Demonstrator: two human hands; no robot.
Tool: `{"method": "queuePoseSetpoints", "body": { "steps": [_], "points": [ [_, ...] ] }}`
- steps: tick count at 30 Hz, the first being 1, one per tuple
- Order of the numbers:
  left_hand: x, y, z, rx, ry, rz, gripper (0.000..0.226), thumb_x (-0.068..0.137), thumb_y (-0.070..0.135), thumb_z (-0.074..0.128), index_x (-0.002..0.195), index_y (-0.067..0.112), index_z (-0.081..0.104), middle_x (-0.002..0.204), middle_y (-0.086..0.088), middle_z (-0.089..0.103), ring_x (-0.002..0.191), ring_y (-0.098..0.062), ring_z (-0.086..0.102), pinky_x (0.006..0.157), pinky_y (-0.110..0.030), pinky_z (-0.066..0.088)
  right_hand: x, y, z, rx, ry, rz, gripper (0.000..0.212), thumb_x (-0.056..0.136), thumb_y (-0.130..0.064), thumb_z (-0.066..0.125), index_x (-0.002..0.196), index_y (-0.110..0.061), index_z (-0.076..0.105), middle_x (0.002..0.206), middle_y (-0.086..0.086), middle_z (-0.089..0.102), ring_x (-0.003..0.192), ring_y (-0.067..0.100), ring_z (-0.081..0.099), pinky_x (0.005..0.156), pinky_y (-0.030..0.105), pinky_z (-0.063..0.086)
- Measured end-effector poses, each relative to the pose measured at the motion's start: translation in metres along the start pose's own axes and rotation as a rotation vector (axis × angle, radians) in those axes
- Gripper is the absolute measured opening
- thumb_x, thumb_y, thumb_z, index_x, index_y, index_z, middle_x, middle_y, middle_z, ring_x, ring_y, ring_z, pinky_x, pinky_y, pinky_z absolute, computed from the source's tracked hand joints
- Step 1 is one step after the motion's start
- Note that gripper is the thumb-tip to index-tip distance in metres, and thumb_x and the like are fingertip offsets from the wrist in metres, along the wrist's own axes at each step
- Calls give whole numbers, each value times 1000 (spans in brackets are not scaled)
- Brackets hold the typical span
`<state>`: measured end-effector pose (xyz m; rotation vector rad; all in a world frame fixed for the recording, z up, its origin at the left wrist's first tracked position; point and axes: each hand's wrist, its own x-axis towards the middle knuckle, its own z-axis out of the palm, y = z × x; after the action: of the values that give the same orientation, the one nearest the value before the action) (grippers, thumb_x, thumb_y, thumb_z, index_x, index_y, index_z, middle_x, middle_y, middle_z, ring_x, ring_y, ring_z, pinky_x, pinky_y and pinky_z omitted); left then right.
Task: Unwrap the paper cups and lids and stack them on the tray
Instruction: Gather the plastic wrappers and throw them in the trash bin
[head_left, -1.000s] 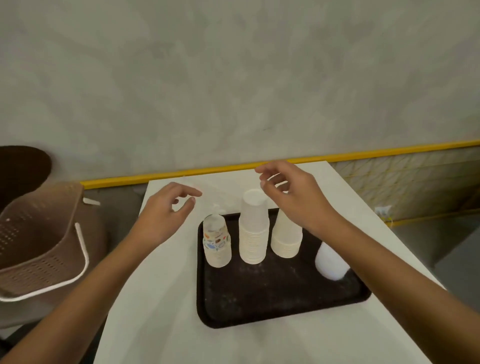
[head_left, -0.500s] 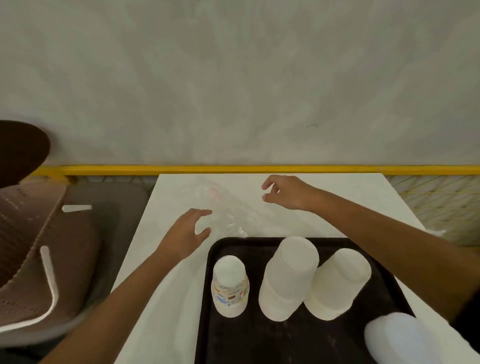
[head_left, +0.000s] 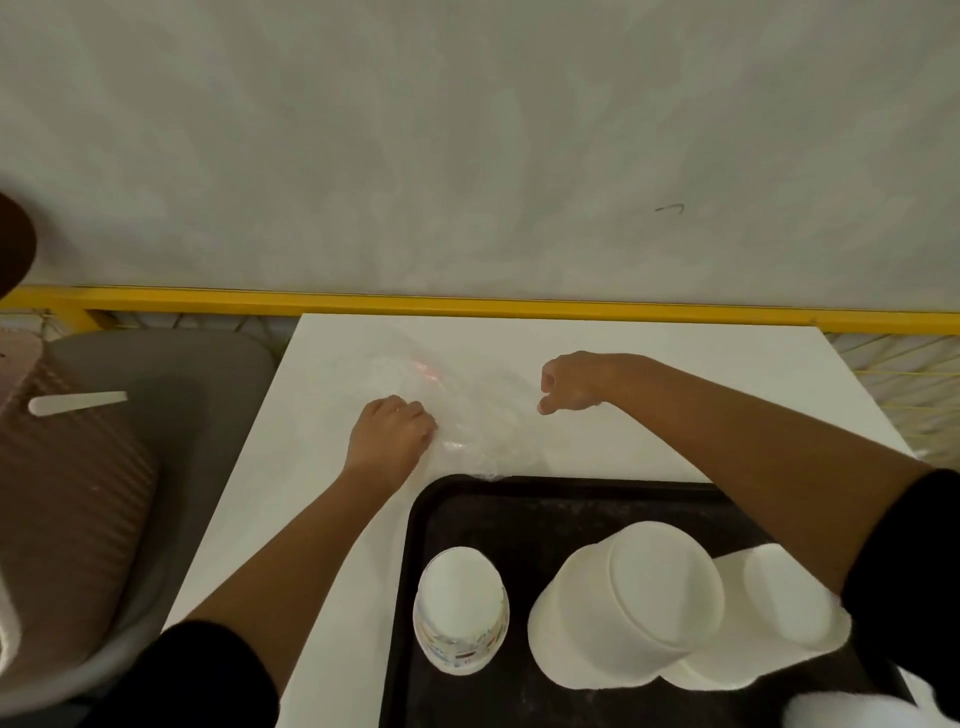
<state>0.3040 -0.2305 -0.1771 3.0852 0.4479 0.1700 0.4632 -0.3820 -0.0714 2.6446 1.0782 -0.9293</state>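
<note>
Three upturned stacks of white paper cups (head_left: 628, 603) parked on the black plastic tray (head_left: 519, 514). Left grip (head_left: 392, 431) clenched on the crumpled clear plastic wrapper (head_left: 483, 431), likely clearing it off the white worktop (head_left: 753, 353); right grip (head_left: 569, 384) curled, hold unclear.

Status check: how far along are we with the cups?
Done: printed cup stack, middle white stack and right white stack stand unwrapped, upside down, on the black tray. In hand: the left hand grips the clear plastic wrap; the right hand curls at its other edge, grip unclear. Left: clearing that wrap; lids can't be confirmed.
</note>
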Motion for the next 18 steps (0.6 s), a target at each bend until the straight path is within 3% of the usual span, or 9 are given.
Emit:
{"method": "queuePoseSetpoints", "body": {
  "steps": [3,6,9,13,14,16,18],
  "points": [
    [0,1,-12,-142,135,-48,14,88,11,59,92,7,72,93,-10,71,86,-33,64,77,-38,46,-13,1,-11,17,57,-9,44,95,-31,48,127,0,50,130,16,53,114,28,53,93,33,41],
    [-3,7,-42,-259,207,-78,19,93,14,52,100,7,68,103,-9,69,92,-31,62,78,-36,45,-33,3,-23,61,121,-25,48,93,-26,53,135,-6,41,133,10,50,120,28,49,95,31,40],
    [-12,11,-80,-424,233,-166,26,97,24,44,111,11,61,114,-5,65,104,-25,58,85,-31,42,-58,5,-36,107,161,-24,66,87,-15,59,143,-15,25,137,9,46,120,27,47,94,32,40],
    [-28,15,-134,-616,289,-189,26,98,28,41,106,10,57,106,-6,67,93,-30,61,79,-35,45,-102,4,-48,229,206,-75,89,81,-11,67,148,-20,9,143,10,37,125,28,43,103,34,37],
    [-33,18,-149,-671,305,-169,24,98,27,41,104,9,56,102,-6,67,90,-29,61,77,-30,46,-114,3,-50,319,230,-108,91,80,-10,68,148,-20,9,144,9,36,126,26,43,102,31,36],
    [-44,28,-179,-776,310,-140,18,99,22,40,99,10,54,97,0,63,84,-16,58,62,-6,43,-137,-1,-50,588,279,-170,92,79,-8,70,148,-20,10,142,7,36,121,22,45,96,27,37],
    [-56,37,-205,-837,327,-136,15,99,21,38,92,15,49,91,6,60,77,-2,55,58,2,36,-156,-6,-49,845,318,-218,94,78,-7,72,147,-21,11,140,4,39,115,17,47,95,28,41]
  ]
}}
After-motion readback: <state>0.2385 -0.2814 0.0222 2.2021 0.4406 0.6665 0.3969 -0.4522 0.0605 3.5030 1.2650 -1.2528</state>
